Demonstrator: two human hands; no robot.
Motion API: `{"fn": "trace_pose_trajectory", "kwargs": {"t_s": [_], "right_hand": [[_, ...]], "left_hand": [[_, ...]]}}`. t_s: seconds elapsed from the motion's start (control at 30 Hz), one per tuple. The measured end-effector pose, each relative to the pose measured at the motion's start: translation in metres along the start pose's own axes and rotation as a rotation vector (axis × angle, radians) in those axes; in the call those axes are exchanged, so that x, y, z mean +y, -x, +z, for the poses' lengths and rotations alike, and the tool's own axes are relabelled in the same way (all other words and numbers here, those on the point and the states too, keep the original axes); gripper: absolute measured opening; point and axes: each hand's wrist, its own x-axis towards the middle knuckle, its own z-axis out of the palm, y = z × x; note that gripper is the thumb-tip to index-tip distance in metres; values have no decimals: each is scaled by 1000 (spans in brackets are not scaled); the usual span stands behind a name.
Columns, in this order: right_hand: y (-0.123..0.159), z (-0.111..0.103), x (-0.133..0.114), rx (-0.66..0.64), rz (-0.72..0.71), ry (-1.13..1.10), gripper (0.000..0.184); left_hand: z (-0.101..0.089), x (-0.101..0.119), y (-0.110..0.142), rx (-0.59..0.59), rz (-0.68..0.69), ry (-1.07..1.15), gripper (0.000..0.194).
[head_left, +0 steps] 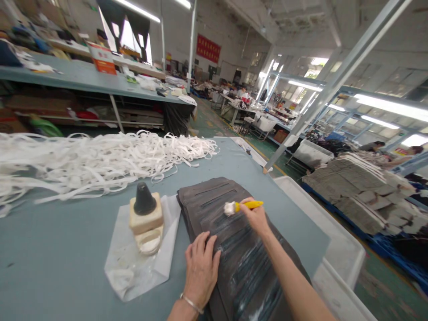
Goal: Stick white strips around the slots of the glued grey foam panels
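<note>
My right hand point(256, 217) grips a brush by its yellow handle point(250, 204). White bristles point(229, 208) point left, over a stack of dark grey fabric pieces point(214, 196). Wet, shiny streaks cover the nearer part of the top piece, which has long slots in it. Flat on the left edge of the stack lies my left hand point(202, 263), fingers spread, a bracelet at its wrist. To the left, a cream glue pot point(146, 220) with a black cone-shaped top and an open front cup of white liquid stands on a plastic sheet point(120, 263).
A heap of white strips point(100, 165) spreads along the table's far left side. White plastic bins point(334, 236) stand against the right edge, near a slanting metal post point(301, 120). Beyond them are stacked grey pieces point(361, 191) on a blue pallet. Another table point(76, 84) holds a tin.
</note>
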Motion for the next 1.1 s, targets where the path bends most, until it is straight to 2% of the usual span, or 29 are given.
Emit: {"fn": "trace_pose_trajectory", "kwargs": {"t_s": [0.07,0.13,0.27,0.33,0.37,0.43,0.57,0.63,0.7,0.83,0.9,0.93,1.0,1.1], "right_hand": [[7,27,-3,-140,-23,-13,17],[-2,27,2,-177,-18,-13,17],[-51,-30,21,23,32,30,20],[-68,-45,22,110,34,45,20],[-71,-41,19,127,26,44,19],[-68,-10,9,88,-3,23,17],[-53,82,-11,-173,-47,-32,18],[-57,101,-11,-259,-42,-36,17],[-75,90,-4,-264,-17,-20,21],[-119,21,7,-99,31,35,33],[-123,3,1,-27,17,50,31],[-117,4,-4,-13,1,51,28],[-92,26,-14,-51,-40,42,21],[-48,70,-22,-253,-94,30,13]], "left_hand": [[3,-6,-9,-22,-25,-20,27],[5,-10,-11,-42,-27,-14,26],[6,-13,-8,-23,-32,24,28],[7,-14,-11,-6,-51,43,26],[8,-15,-15,8,-63,45,25],[9,-19,-27,42,-74,29,25],[12,-31,-50,82,-77,-38,25],[13,-36,-55,67,-70,-47,23],[13,-40,-56,50,-59,-43,23],[14,-42,-53,54,-87,-29,25],[16,-43,-51,64,-97,-9,25],[18,-43,-50,75,-95,7,26],[22,-45,-46,111,-81,43,27],[25,-47,-38,139,-49,74,27]]}}
